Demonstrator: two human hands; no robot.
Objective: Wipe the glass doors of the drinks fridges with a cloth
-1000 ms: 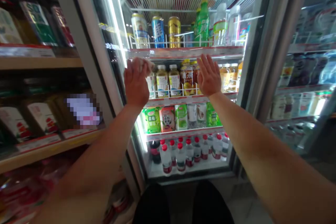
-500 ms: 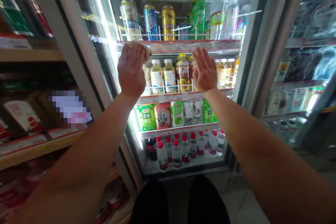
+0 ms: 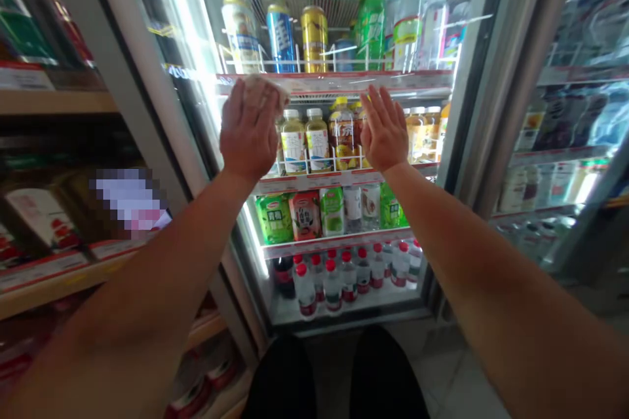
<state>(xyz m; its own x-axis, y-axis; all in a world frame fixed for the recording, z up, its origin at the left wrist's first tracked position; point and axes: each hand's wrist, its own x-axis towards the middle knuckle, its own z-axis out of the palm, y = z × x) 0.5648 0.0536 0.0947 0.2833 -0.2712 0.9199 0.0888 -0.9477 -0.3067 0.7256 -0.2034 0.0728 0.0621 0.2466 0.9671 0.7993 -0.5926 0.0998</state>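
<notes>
My left hand (image 3: pixel 248 134) is raised before the cooler with a pale, crumpled cloth (image 3: pixel 265 93) under its fingers. The cloth lies in front of the left part of the upper shelf's edge strip (image 3: pixel 324 84). To the right, my right hand (image 3: pixel 386 134) is open with fingers stretched out flat and nothing in it. It covers part of the second row, beside a dark tea bottle with a yellow cap (image 3: pixel 343 134). Streaks of reflected light suggest glass before the shelves; whether either palm touches it I cannot tell.
Cans (image 3: pixel 314 39) and a green bottle (image 3: pixel 374 19) stand on the top shelf. Cartons (image 3: pixel 305 216) and red-capped water bottles (image 3: pixel 332 285) fill the lower rows. A metal door frame (image 3: pixel 506 78) rises at right; stocked wooden shelving (image 3: pixel 59 103) is at left.
My left hand has shifted slightly right with the cloth, and more of the cloth shows around its fingers. My right hand stays nearly in place.
</notes>
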